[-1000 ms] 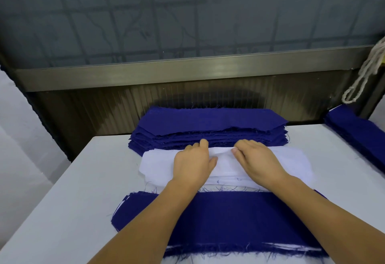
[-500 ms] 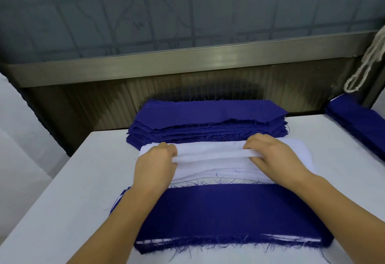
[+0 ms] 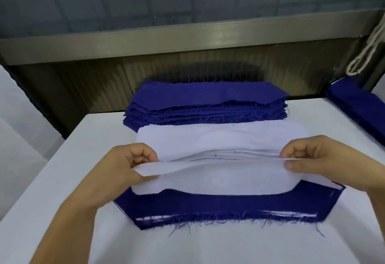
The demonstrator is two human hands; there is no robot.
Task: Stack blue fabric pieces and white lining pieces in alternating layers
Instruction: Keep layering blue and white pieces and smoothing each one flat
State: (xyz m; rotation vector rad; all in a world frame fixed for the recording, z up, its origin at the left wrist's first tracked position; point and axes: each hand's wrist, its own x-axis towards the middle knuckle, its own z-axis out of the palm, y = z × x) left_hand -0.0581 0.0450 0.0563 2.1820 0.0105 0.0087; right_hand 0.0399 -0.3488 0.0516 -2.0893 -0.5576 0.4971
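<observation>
Lifted off its pile, one white lining piece (image 3: 218, 172) hangs, seemingly single, pinched between both hands (image 3: 125, 165).

side blue stack (image 3: 360, 105): cut off by right frame edge; full extent not visible.
rope loop (image 3: 366, 55): upper end runs out of frame.
white lining pile (image 3: 208, 140): near part hidden behind lifted white lining piece (image 3: 218, 178).
layered stack (image 3: 208, 207): far portion covered by lifted piece; layer count unreadable.
forearms: cut off at bottom edge.
</observation>
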